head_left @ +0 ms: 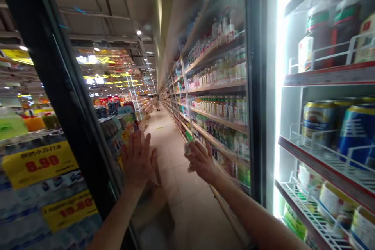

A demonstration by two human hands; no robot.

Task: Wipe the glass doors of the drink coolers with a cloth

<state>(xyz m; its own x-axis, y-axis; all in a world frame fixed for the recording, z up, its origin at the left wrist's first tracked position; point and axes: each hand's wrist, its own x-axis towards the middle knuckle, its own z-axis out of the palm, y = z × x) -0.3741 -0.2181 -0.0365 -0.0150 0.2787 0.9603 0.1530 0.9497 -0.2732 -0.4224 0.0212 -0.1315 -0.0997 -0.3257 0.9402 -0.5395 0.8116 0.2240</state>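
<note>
A supermarket aisle [168,129] shows through a black-framed glass door [63,66]; yellow price signs [39,164] stand far left, then the left hand [137,160], flat by the glass, grip apart; the right hand [203,162], grip clamped on a pale crumpled cloth [189,150] near the glass; rightmost, lit fridge shelves [328,78] with cans [318,119]

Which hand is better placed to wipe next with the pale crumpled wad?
Probably the right hand: it holds the pale crumpled wad out in front. The left hand, open with nothing visible in it, is nearer the slanting black frame; contact is unclear.
</note>
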